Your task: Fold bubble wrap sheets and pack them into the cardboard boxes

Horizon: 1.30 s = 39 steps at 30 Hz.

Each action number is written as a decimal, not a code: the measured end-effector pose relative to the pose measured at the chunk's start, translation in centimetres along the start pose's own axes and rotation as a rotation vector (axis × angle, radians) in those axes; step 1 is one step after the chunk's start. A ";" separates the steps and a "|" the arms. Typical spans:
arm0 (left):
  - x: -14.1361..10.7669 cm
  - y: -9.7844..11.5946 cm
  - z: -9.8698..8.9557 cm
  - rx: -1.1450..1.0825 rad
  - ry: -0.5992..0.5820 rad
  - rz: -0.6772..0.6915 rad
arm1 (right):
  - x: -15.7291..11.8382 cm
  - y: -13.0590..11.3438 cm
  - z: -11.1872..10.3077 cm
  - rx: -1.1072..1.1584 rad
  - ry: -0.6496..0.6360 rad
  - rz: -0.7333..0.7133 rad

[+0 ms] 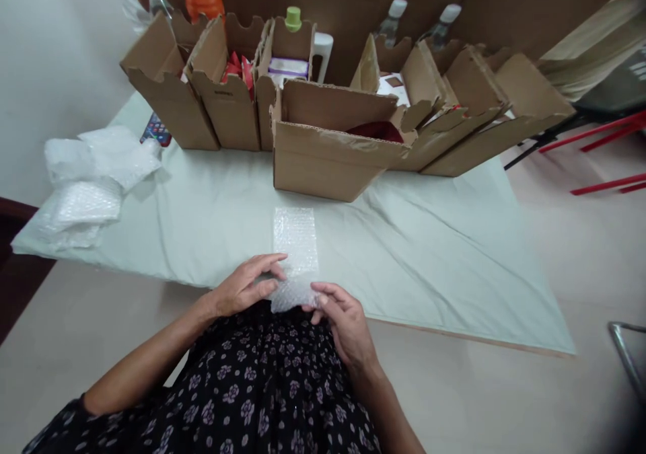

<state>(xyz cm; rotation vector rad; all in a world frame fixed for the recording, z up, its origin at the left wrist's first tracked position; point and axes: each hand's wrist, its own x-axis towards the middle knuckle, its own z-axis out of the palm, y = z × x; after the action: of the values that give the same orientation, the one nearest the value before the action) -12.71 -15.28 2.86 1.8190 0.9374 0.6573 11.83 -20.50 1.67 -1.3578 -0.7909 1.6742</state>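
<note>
A narrow strip of clear bubble wrap (296, 240) lies on the pale green cloth at the table's front edge, its near end raised and bent over the edge. My right hand (346, 319) pinches the near right corner of the wrap between thumb and fingers. At the wrap's left side is my left hand (251, 284), its fingers apart, the fingertips touching or very close to the wrap. Nothing shows in the left palm.
Several cardboard boxes (323, 161) stand along the back of the cloth-covered table (444, 259), with bottles behind them. Crumpled bubble wrap (88, 202) lies at the left, near a phone-like item (155, 131). Red stool legs (600, 186) show at right.
</note>
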 end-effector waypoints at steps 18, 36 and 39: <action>2.0 -1.8 3.2 0.689 0.340 -0.178 | 2.5 0.2 0.3 -1.194 0.007 -0.777; 1.2 -2.0 2.5 0.493 0.482 -0.112 | 5.4 -0.8 0.9 -1.233 0.214 -0.957; 2.0 -2.4 2.6 0.555 0.478 -0.149 | 4.7 -0.7 1.3 -1.308 0.114 -1.038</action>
<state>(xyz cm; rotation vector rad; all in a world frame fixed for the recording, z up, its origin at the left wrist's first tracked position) -10.40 -14.35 -0.25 2.0760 1.6897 0.8108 10.35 -15.97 0.36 -1.3072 -2.2048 0.1254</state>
